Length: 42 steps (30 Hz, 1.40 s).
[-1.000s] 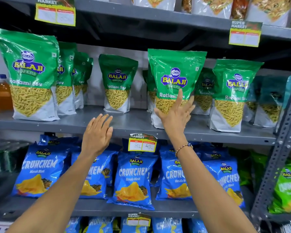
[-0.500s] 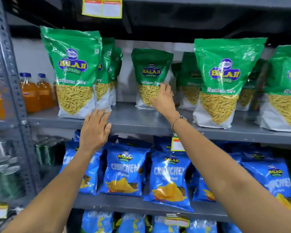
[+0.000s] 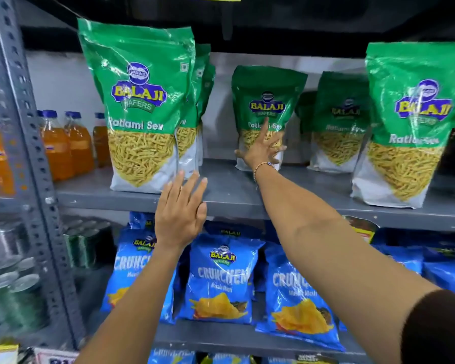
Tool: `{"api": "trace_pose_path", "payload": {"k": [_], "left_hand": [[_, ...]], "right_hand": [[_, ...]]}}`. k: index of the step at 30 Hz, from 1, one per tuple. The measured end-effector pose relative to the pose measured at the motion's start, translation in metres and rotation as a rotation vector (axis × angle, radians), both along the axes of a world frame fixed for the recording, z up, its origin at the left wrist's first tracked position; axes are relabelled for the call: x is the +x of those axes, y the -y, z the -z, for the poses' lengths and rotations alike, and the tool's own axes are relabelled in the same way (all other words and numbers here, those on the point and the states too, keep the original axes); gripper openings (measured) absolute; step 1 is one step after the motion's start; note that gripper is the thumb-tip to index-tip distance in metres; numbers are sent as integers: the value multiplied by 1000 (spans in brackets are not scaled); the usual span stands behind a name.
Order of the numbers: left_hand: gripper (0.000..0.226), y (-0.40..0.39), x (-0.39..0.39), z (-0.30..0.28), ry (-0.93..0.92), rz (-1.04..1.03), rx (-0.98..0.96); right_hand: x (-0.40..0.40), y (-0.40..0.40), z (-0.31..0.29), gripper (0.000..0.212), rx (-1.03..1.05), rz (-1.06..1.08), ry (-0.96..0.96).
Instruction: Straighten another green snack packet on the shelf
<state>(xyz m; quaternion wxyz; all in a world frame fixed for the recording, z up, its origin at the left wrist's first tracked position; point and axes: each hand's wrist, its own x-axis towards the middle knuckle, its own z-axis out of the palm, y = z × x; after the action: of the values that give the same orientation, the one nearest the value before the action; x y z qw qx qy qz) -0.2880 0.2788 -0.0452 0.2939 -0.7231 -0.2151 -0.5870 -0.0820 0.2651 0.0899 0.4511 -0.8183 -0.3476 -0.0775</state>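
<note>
My right hand reaches deep onto the grey middle shelf, fingers spread against the front of a green Ratlami Sev bag that stands far back. A beaded bracelet sits on that wrist. My left hand hovers flat with straight fingers at the shelf's front edge, just right of a large green sev bag standing at the front. It holds nothing.
More green sev bags stand at the right and behind. Blue Crunchem bags fill the shelf below. Orange drink bottles and green cans sit beyond the grey perforated upright at the left.
The view has shifted left and closer. My right hand left the front bag at the right and now stretches to the bag farther back; the left hand stays by the shelf edge.
</note>
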Motion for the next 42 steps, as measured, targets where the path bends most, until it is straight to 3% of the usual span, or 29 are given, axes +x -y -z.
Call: {"api": "trace_pose_path", "payload": {"k": [2, 9, 17, 27, 42], "left_hand": [[49, -2, 2, 0, 19, -5, 36], [46, -2, 2, 2, 39, -36, 83], [44, 5, -3, 1, -4, 4, -5], [47, 12, -8, -1, -62, 38, -115], [49, 20, -14, -4, -123, 59, -231]], "right_hand": [[4, -7, 1, 105, 31, 42, 7], [8, 1, -1, 116, 28, 16, -20], [-11, 38, 5, 120, -18, 29, 59], [-52, 97, 17, 119, 110, 58, 240], [-103, 162, 19, 116, 107, 60, 261]]}}
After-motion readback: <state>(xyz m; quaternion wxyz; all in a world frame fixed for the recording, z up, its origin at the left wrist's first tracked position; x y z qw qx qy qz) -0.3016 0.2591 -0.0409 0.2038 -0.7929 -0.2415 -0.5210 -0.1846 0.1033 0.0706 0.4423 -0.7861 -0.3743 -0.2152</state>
